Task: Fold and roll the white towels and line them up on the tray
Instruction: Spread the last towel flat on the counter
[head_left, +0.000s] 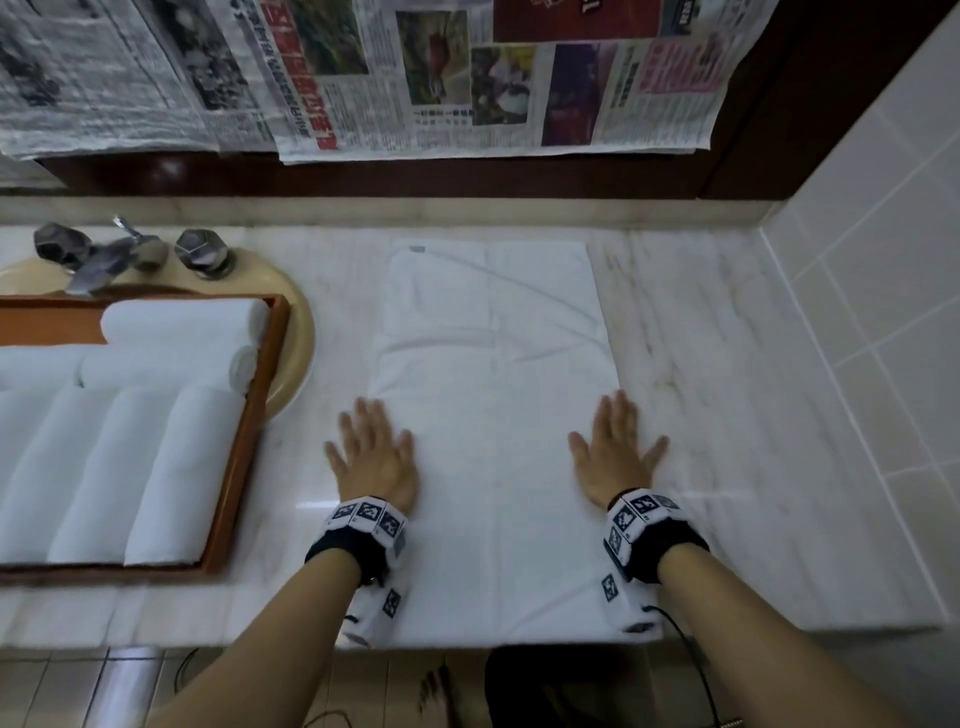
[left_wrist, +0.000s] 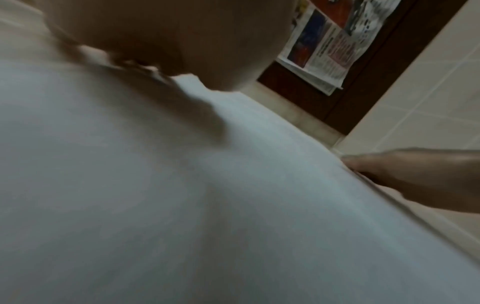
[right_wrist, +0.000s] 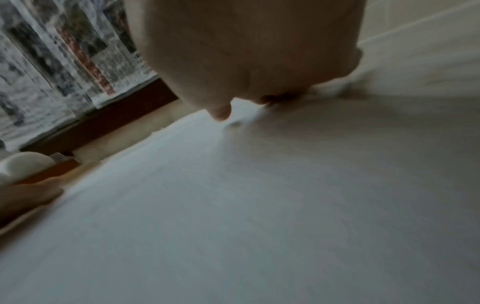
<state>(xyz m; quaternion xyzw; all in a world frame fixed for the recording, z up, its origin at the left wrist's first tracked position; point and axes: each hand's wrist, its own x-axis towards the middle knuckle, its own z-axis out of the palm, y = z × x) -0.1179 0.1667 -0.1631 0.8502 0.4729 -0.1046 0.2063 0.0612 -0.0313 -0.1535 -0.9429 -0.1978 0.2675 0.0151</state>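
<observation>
A white towel (head_left: 493, 415) lies flat and lengthwise on the marble counter, folded into a long strip. My left hand (head_left: 371, 447) presses flat on its left edge with fingers spread. My right hand (head_left: 615, 449) presses flat on its right edge in the same way. Both palms fill the wrist views, the left hand (left_wrist: 166, 37) and the right hand (right_wrist: 246, 51) lying on the towel (left_wrist: 182, 205) (right_wrist: 259, 205). To the left, a wooden tray (head_left: 244, 441) holds several rolled white towels (head_left: 171, 467).
The tray sits over a beige sink (head_left: 296, 332) with a chrome tap (head_left: 109, 254). Newspapers (head_left: 415, 78) hang on the dark wall behind the counter. A tiled wall (head_left: 872, 312) closes the right side. Bare marble (head_left: 717, 389) lies right of the towel.
</observation>
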